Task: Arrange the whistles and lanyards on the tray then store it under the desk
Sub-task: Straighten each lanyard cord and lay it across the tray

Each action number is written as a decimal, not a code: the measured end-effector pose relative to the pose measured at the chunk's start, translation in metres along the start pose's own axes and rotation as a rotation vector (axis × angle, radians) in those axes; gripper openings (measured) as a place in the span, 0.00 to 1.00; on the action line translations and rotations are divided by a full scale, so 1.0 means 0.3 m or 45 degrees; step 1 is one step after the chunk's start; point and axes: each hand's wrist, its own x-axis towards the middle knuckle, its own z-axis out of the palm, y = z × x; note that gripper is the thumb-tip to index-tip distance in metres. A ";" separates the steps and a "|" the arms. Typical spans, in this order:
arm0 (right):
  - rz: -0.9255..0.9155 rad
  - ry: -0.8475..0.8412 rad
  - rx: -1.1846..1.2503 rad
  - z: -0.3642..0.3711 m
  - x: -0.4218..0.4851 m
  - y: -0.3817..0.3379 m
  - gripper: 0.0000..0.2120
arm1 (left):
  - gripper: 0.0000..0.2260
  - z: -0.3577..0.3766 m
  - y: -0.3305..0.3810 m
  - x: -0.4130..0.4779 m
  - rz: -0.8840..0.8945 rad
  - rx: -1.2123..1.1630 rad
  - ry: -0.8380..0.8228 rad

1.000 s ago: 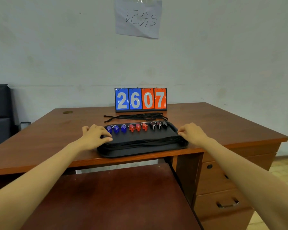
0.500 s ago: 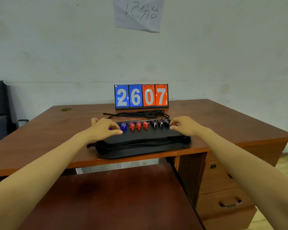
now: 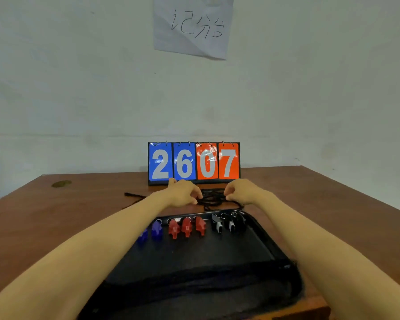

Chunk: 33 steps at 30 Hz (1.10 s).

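A black tray point(image 3: 286, 257) lies at the desk's near edge. Along its far side stand a row of blue whistles point(image 3: 157, 229), red whistles point(image 3: 186, 226) and black whistles point(image 3: 217, 224). Black lanyards point(image 3: 194, 285) lie across the tray's near part. Beyond the tray a loose pile of black lanyards point(image 3: 211, 198) rests on the desk. My left hand point(image 3: 183, 192) and my right hand point(image 3: 243, 191) are both over that pile, fingers curled and pinching the cords from either side.
A flip scoreboard point(image 3: 194, 162) reading 26 07 stands on the brown desk point(image 3: 56, 215) just behind the hands. A paper note point(image 3: 192, 26) hangs on the wall above. A small stain point(image 3: 61, 183) marks the desk's far left.
Both hands left the tray's sides and reached forward past the whistles to the loose lanyards behind the tray. The camera moved closer to the desk.
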 end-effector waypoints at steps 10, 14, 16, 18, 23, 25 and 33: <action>-0.113 -0.049 -0.251 0.103 0.155 0.024 0.11 | 0.14 0.100 -0.011 0.142 -0.062 0.031 0.051; -0.069 0.221 -0.074 0.093 0.152 0.035 0.08 | 0.09 0.073 -0.039 0.134 -0.078 0.085 0.217; -0.082 0.416 0.045 0.055 0.136 0.035 0.09 | 0.09 0.039 -0.044 0.125 -0.106 -0.009 0.365; -0.063 0.568 0.188 0.005 0.119 0.033 0.10 | 0.09 -0.002 -0.049 0.110 -0.130 -0.102 0.437; -0.024 0.773 0.386 -0.108 0.078 0.019 0.09 | 0.12 -0.112 -0.053 0.063 -0.159 -0.275 0.473; -0.001 0.826 0.432 -0.133 0.055 0.010 0.10 | 0.12 -0.155 -0.040 0.034 -0.119 -0.478 0.455; -0.112 0.427 0.320 -0.149 -0.056 -0.083 0.13 | 0.12 -0.249 0.058 -0.060 -0.072 -0.933 0.583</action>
